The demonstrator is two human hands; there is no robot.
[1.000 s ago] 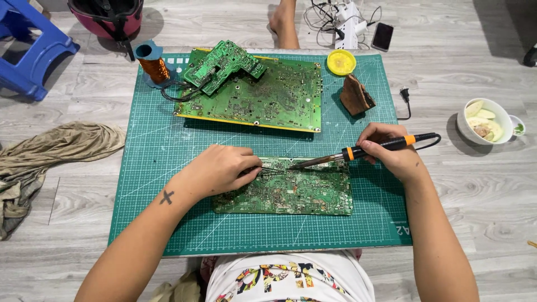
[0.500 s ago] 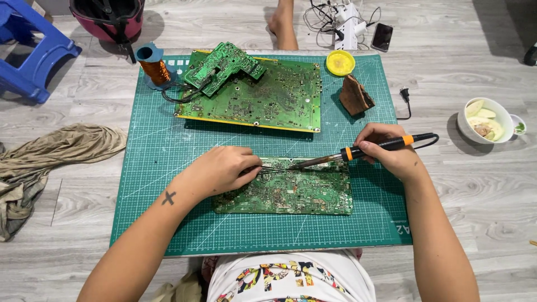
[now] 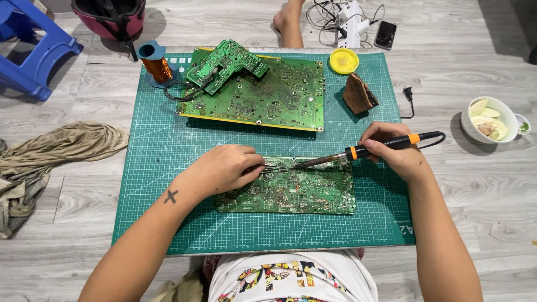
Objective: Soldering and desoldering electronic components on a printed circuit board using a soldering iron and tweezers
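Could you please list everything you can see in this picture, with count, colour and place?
cutting mat: one, green, on the floor
circuit boards: three, green; near, large far, small on the large one
soldering iron: one, black and orange, right hand
tweezers: one, metal, left hand
copper coil: one, mat's far left corner
yellow tin: one, far edge
sponge: one, brown
bowl: one, white, right
cloth: one, beige, left
stool: one, blue
left hand; right hand
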